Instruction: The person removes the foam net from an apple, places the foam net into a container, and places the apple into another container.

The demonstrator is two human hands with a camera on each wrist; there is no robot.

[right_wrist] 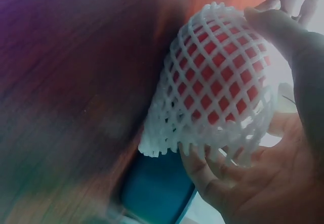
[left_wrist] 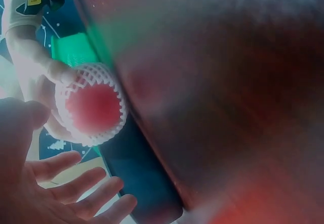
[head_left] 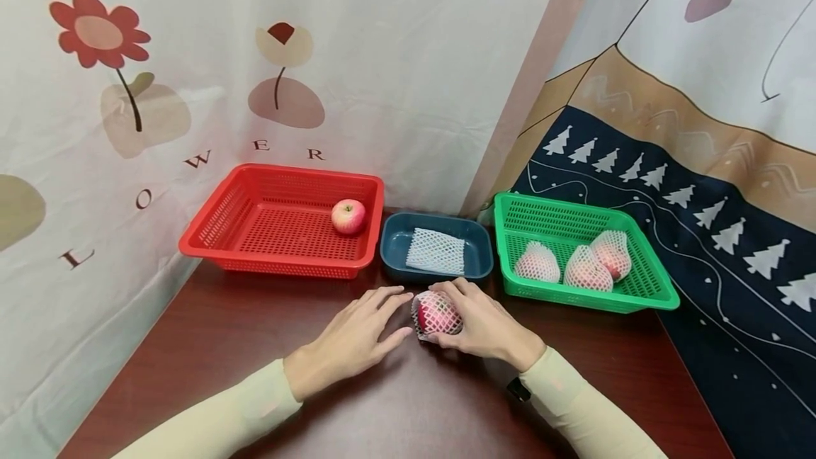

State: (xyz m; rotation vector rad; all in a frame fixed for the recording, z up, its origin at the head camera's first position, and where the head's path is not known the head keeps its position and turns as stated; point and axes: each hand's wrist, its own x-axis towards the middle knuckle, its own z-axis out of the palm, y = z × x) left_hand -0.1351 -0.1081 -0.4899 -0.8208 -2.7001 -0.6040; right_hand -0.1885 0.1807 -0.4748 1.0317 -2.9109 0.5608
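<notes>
Over the table, in front of the blue tray, an apple [head_left: 440,316] sits partly inside a white foam net sleeve [right_wrist: 217,72]. My right hand [head_left: 487,321] grips the sleeved apple from the right, thumb on the near side and fingers over the far side. The left wrist view looks into the sleeve's open end, where bare red skin [left_wrist: 96,107] shows. To the left of the apple, my left hand [head_left: 357,331] is held with its fingers spread and nothing in them, fingertips close to the sleeve's opening.
A red basket [head_left: 280,264] at the back left holds one bare apple [head_left: 348,217]. The blue tray [head_left: 395,271] in the middle has a flat foam net [head_left: 436,252] in it. At the right, a green basket [head_left: 593,299] contains three netted apples [head_left: 588,271]. Curtains hang behind.
</notes>
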